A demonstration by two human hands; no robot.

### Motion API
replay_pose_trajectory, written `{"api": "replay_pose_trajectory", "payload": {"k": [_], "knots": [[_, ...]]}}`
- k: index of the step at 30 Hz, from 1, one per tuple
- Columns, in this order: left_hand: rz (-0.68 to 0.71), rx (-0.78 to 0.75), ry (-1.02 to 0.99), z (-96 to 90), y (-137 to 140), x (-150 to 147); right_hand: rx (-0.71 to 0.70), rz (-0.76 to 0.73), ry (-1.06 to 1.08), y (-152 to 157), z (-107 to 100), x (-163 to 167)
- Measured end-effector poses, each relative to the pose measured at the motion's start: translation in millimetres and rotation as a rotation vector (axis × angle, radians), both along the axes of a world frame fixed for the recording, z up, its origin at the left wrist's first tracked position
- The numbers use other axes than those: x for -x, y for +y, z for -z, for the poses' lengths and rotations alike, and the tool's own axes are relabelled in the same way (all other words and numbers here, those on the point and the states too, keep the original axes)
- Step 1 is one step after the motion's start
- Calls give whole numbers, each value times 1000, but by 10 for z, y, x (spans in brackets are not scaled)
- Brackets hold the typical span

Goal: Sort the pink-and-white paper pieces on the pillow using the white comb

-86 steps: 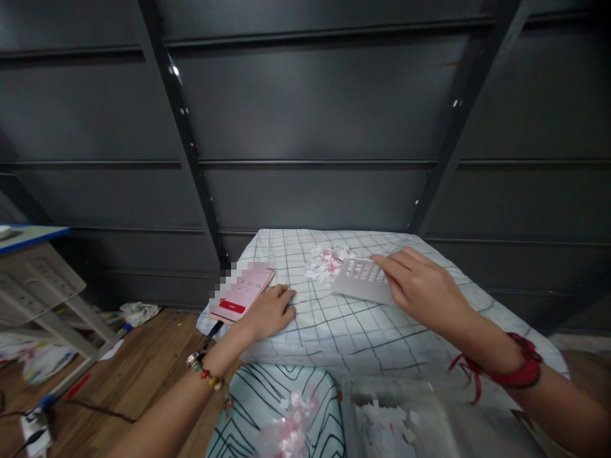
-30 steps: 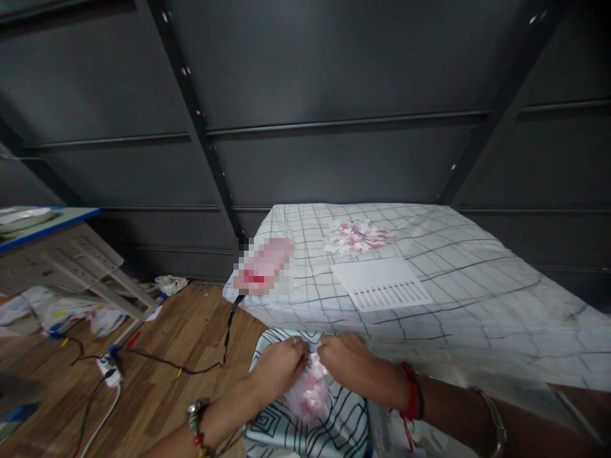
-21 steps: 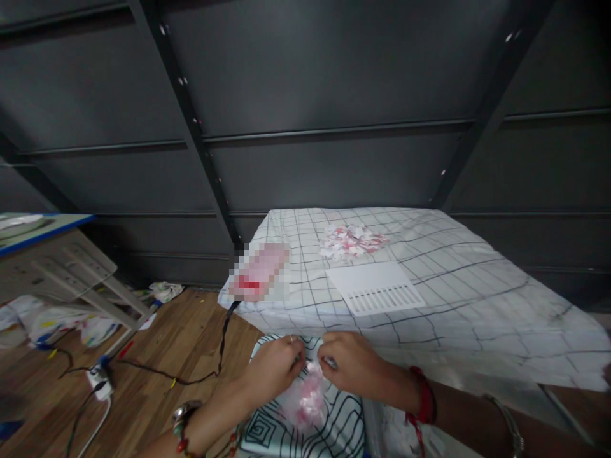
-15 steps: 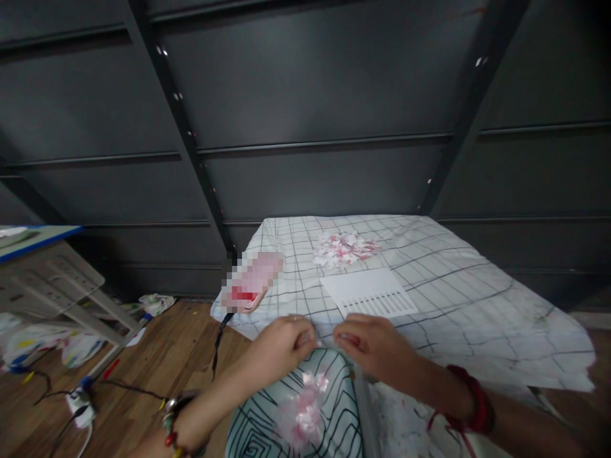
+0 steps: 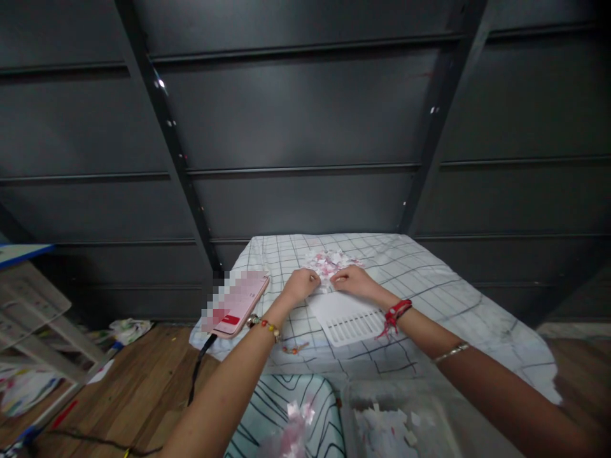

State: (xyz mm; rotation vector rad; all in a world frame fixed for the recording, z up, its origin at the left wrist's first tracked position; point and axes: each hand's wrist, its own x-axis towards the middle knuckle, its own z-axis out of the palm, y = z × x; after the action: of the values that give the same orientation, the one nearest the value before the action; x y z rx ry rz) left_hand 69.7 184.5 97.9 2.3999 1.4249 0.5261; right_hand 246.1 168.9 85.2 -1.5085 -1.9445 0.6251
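Note:
My left hand [image 5: 303, 285] is closed in a pinch at the near left edge of a pile of small white and pink pieces [image 5: 329, 258], which look like paper. Facing it, my right hand [image 5: 354, 282] is also pinched, at the pile's near right side. Whatever the fingertips hold is too small to make out. Just below both hands lies a flat white card [image 5: 351, 321] with a row of slots along its near part.
A pink phone [image 5: 245, 302] with a black cable lies at left on the checked cloth [image 5: 429, 292]. Nearer stand a clear plastic box [image 5: 443, 420] with white scraps and a green line-patterned surface [image 5: 267, 397] bearing shiny pink film [image 5: 291, 432]. A dark panelled wall [image 5: 296, 108] rises behind.
Both hands have moved forward, from above the patterned surface at the cloth's near edge to the pile. The camera view has shifted, and more of the clear box shows.

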Motion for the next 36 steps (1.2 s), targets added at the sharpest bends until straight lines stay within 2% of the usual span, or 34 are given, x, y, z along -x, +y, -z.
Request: {"api": "replay_pose_trajectory", "payload": {"k": [5,8,10,13,15,18,20,22,24,28,31,33,36], "knots": [[-8,-20,-11,37,-23,84,29,-26,97,31,-88,27],[19,-26,-10,1,-215,267,81,-122,140,-192,-188,180],[100,0,14,-37,-424,450,152,-222,150,-428,-206,350],[269,72,95,-76,-785,747,322,-457,125,-801,-117,634],[321,125,119,-77,-987,913,364,-576,71,-982,1,793],[324,145,120,-48,-1139,1064,402,-647,-17,-1096,148,927],[321,127,110,-25,-1142,1097,379,-647,-54,-1099,148,937],[320,100,95,-10,-1100,1084,279,-658,-102,-1077,54,882],[321,66,81,-6,-1048,1033,102,-679,-186,-1038,-90,761],[340,-52,89,2,-949,835,-104,-513,-466,-904,-286,326],[428,-192,94,37,-836,635,-119,-419,-585,-791,-263,-65],[561,-268,102,57,-744,505,-80,-435,-592,-737,-218,-274],[699,-388,220,46,-636,352,-46,-467,-570,-694,-186,-444]]}}
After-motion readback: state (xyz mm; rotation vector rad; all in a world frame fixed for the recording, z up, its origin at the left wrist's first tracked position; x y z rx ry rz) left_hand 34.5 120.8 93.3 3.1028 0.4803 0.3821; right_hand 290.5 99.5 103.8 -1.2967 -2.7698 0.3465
